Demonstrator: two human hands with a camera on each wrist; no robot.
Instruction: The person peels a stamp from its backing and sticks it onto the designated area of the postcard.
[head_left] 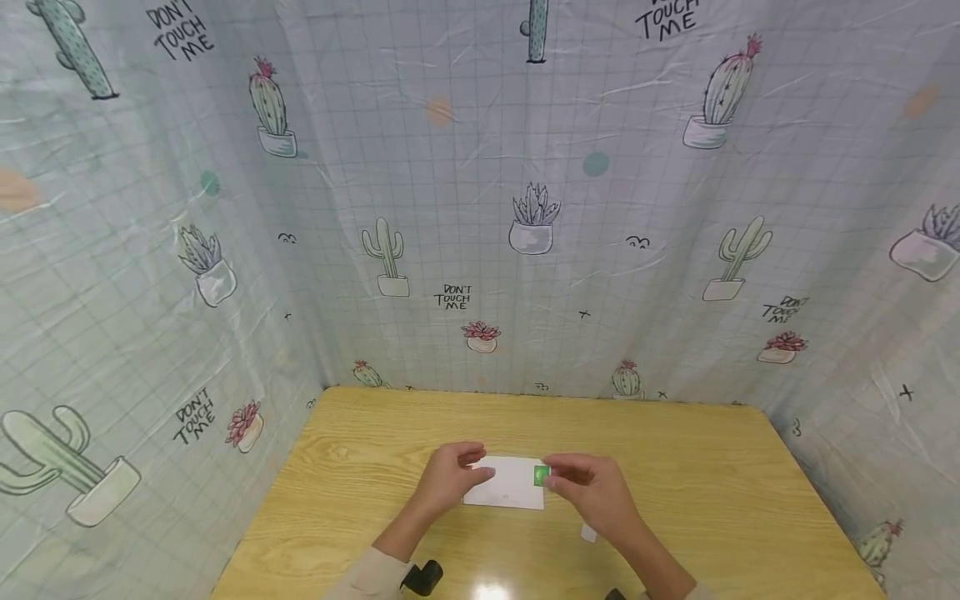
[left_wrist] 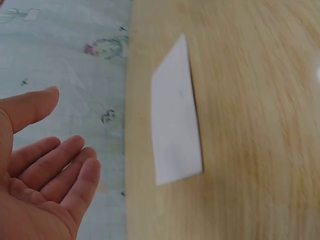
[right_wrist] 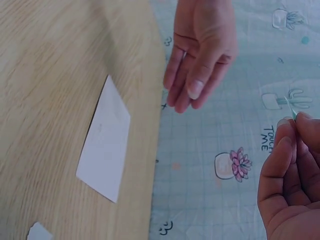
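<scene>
Above the table (head_left: 712, 475) — right hand (head_left: 597, 489) pinches green square (head_left: 541, 476).

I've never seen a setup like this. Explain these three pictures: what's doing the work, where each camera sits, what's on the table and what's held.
There is no machine here, just a person's two bare hands. The wide picture comes from a camera on the head, looking forward and down; the other two come from cameras on the left and right wrists. On the wooden table lie a white card and a small white scrap. The right hand pinches a small green square between thumb and finger. The left hand is open and holds nothing. Behind hangs a cactus-printed cloth.
</scene>
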